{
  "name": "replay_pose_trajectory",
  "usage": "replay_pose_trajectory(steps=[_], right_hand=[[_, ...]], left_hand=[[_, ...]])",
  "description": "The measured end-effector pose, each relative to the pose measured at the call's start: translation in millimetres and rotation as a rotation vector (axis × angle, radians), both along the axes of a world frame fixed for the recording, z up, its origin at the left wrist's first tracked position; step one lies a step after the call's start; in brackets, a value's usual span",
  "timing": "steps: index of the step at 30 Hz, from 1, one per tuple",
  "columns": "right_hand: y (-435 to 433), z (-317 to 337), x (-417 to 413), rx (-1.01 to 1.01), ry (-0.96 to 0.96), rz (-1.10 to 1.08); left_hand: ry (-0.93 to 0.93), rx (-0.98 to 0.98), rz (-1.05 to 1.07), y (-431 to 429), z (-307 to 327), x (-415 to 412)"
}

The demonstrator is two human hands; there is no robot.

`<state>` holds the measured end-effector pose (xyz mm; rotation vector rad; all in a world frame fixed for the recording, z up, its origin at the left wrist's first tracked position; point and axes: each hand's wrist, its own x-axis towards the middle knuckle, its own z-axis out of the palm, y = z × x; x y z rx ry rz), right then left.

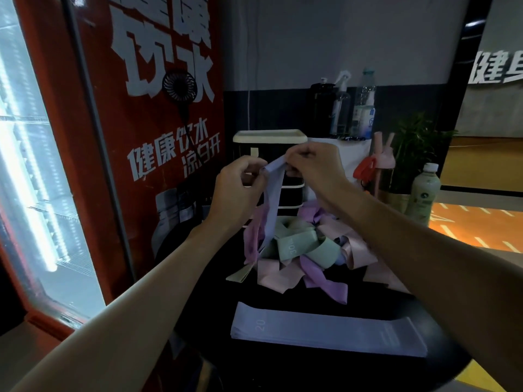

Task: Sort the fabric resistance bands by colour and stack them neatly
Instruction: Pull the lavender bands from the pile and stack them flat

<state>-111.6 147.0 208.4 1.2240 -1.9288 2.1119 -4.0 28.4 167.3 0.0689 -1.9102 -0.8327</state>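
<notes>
The band (273,199) was pinched by left hand (237,190) and right hand (314,168). It was best drawn clear of the pile (300,250); then squared on the stack (325,329).

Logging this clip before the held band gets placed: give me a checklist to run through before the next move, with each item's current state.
1. Grip on the blue band: ok; left hand and right hand both pinch its top end.
2. Band clear of the mixed pile: cannot tell; its lower end hangs down into the pile.
3. Colour match with the blue stack: ok; both look the same pale blue.
4. Stack top free and edges aligned: ok.
5. Band flattened for stacking: not ok; it hangs loose.
</notes>
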Motion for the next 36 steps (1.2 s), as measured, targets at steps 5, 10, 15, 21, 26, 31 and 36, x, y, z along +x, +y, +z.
replay_pose_trajectory(steps=[5,10,15,21,26,31,36], right_hand=[[4,6,-7,-0.038,-0.055,0.048],[7,8,-9,-0.029,-0.054,0.009],[12,8,-7,-0.045,-0.135,0.031],[22,1,-6,-0.093,-0.235,0.065],[35,-6,-4,-0.086,-0.318,0.121],[43,-12,-7,-0.019,-0.299,0.094],[50,-18,-16,-0.011,-0.312,0.117]], left_hand=[[-0.022,0.043,-0.035,2,1,-1],[-0.041,0.070,-0.101,11,5,-3],[-0.058,0.050,-0.153,20,3,-6],[-0.170,0.144,-0.234,26,-4,-9],[-0.250,0.236,-0.242,29,-5,-11],[-0.264,0.216,-0.240,33,-6,-16],[-0.198,0.248,-0.181,36,0,-18]])
